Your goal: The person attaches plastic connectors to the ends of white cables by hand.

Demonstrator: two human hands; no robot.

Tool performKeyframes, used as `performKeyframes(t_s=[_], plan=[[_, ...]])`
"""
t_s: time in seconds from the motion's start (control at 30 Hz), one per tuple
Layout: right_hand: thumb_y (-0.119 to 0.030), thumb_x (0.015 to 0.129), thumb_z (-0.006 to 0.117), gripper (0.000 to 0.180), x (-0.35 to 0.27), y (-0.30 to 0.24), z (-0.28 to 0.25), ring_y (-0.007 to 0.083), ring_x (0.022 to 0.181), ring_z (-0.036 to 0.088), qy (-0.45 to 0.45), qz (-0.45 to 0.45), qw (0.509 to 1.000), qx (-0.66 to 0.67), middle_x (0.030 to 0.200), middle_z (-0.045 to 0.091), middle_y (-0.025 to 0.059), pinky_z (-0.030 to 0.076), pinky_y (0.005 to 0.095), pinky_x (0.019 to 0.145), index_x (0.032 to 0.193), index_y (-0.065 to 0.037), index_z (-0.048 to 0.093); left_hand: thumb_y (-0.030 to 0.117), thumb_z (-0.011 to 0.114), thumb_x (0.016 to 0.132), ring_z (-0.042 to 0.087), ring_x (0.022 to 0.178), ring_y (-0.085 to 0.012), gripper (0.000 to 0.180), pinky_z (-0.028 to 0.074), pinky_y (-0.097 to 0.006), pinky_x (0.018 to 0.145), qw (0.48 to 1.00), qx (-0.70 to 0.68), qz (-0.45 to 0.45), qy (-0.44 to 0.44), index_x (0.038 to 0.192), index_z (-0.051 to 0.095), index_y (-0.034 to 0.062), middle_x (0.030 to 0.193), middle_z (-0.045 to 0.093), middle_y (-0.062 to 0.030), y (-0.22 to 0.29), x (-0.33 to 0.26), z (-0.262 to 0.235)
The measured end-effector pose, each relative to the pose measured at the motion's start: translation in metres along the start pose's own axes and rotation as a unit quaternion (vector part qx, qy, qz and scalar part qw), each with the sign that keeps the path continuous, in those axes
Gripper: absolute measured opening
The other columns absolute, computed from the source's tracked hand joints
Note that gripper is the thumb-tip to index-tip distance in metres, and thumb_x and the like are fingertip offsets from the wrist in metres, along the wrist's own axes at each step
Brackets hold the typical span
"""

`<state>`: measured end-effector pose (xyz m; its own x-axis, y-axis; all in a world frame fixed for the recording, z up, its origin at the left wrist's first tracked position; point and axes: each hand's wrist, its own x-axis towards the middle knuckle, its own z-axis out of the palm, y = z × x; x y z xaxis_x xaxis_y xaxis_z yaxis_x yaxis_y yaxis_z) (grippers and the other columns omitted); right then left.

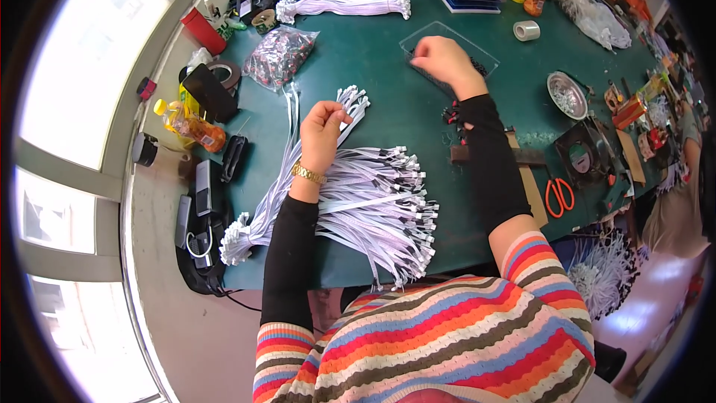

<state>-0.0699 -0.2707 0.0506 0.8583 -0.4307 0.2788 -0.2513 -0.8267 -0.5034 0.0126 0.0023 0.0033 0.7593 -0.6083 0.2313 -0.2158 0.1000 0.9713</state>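
Note:
My left hand [322, 134] is closed in a pinch above a pile of white flat cables [365, 209]. Whatever its fingertips hold is too small to make out; white cable ends [353, 98] lie just beyond them. The cables fan out to the right, with small white and black connectors at their tips, and are gathered at the lower left. Over a clear plastic tray [485, 51] my right hand [445, 61] has its fingers curled together. Small dark parts lie in the tray, and the fingertips hide what they may grip.
A bag of small parts [280, 56] and another white cable bundle [347, 4] lie at the back left. Orange-handled scissors [559, 196], a metal bowl [567, 95] and a black fan [580, 151] are at right. Drink bottles [195, 128] stand by the window.

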Motion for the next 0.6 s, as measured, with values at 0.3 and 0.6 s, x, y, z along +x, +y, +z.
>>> performKeyframes(t_s=[0.3, 0.6], plan=[[-0.013, 0.072, 0.072, 0.023, 0.001, 0.081, 0.008, 0.0120, 0.061, 0.056, -0.088, 0.113, 0.978, 0.151, 0.071, 0.062, 0.0050, 0.045, 0.0287, 0.055, 0.090, -0.001, 0.065, 0.005, 0.052, 0.091, 0.035, 0.048, 0.0008, 0.005, 0.029, -0.016, 0.042, 0.999, -0.041, -0.003, 0.007, 0.088, 0.055, 0.0044, 0.077, 0.066, -0.0025, 0.005, 0.002, 0.005], [-0.005, 0.065, 0.074, 0.017, -0.001, 0.072, 0.022, 0.0109, 0.055, 0.056, -0.085, 0.122, 0.976, 0.162, 0.065, 0.063, 0.0058, 0.043, 0.0266, 0.051, 0.080, 0.001, 0.068, 0.007, 0.050, 0.092, 0.040, 0.048, -0.0014, 0.004, 0.032, -0.017, 0.043, 0.999, -0.045, -0.001, 0.018, 0.090, 0.052, 0.0033, 0.076, 0.063, -0.0035, 0.001, -0.002, 0.003]])
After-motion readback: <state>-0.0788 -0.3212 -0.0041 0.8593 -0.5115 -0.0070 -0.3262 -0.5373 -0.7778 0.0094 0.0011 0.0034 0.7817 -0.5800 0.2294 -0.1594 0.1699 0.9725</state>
